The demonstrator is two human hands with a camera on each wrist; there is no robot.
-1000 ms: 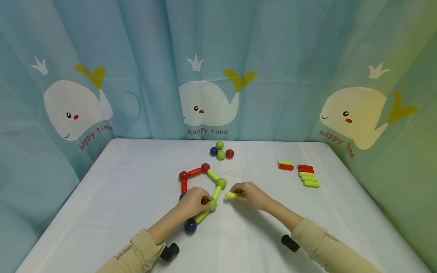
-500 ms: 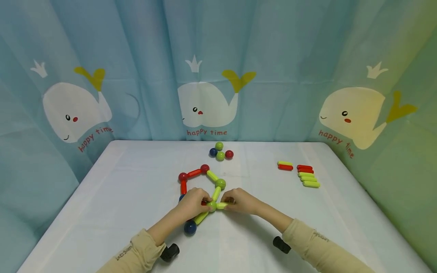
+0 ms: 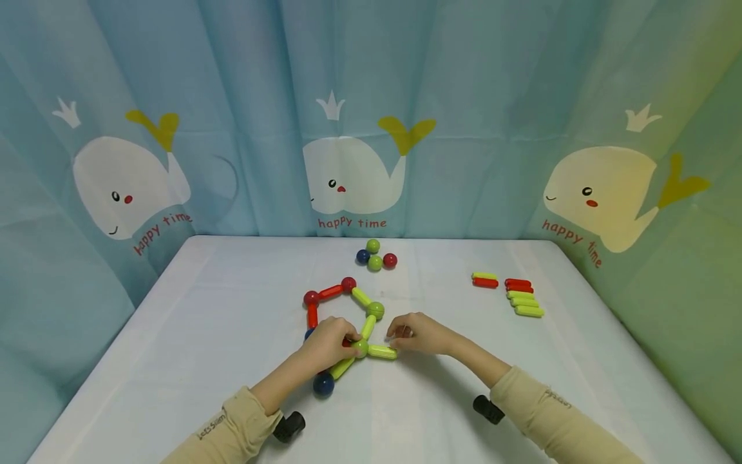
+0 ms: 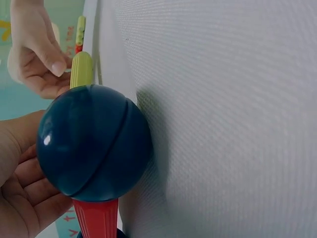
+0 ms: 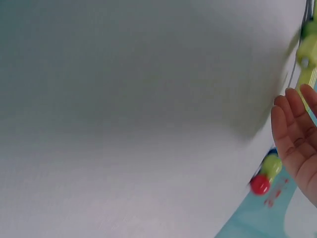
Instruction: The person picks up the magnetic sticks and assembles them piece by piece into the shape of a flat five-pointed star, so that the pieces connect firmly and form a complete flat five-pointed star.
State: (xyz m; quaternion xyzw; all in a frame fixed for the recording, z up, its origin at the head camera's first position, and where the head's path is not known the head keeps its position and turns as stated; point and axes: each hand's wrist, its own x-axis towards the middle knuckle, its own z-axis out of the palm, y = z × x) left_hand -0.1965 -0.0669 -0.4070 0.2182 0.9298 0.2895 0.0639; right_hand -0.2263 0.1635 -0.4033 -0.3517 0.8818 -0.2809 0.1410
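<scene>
My left hand (image 3: 326, 345) pinches a light green ball (image 3: 361, 349) at the near right corner of a ring of coloured rods and balls. From that ball a ribbed yellow-green rod (image 3: 383, 352) juts out to the right. Just above the rod's free end is my right hand (image 3: 422, 332), its fingers loosely bent and holding nothing. A dark blue ball (image 3: 323, 385) stands at the near end of another yellow-green rod (image 3: 342, 368). In the left wrist view the blue ball (image 4: 94, 144) hides part of my left hand (image 4: 27, 183). Part of the ring lies under my left hand.
At the table's back lie several loose balls, among them a red ball (image 3: 390, 261). Loose red and yellow-green rods (image 3: 524, 301) lie to the right, with a smaller pair of rods (image 3: 485, 281) beside them. A printed curtain (image 3: 493, 129) hangs behind the table.
My right hand brought the yellow-green rod left to the green ball, let go of it and drew back slightly to the right. My left hand stayed on the ball.
</scene>
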